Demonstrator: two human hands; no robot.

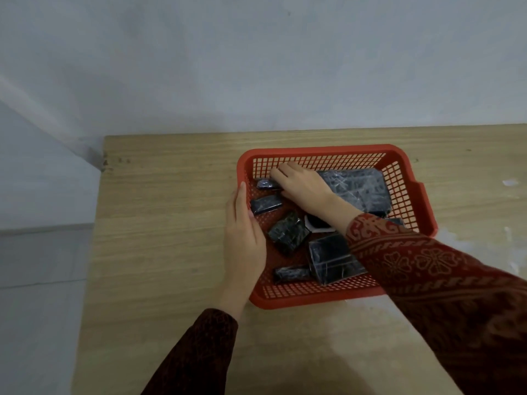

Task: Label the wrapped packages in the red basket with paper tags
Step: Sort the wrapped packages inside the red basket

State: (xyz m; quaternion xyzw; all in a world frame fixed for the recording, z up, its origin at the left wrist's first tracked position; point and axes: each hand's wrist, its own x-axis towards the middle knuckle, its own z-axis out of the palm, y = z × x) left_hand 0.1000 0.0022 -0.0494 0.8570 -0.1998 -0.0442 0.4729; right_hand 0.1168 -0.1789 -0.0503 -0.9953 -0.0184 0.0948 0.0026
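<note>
A red mesh basket (410,181) stands on the wooden table and holds several packages wrapped in dark shiny film. My left hand (243,238) lies flat against the basket's left rim, fingers extended. My right hand (302,183) reaches into the far left corner, its fingers curled over a small dark package (265,184). A large flat package (359,189) lies at the back right, partly under my right wrist. A medium package (288,232) sits in the middle, a box-like one (330,259) near the front, and something white (312,228) peeks out beside my sleeve.
The wooden table (171,223) runs to its left edge near the wall corner and to the pale wall behind. White smears (510,183) mark the tabletop right of the basket. Grey floor lies to the left of the table.
</note>
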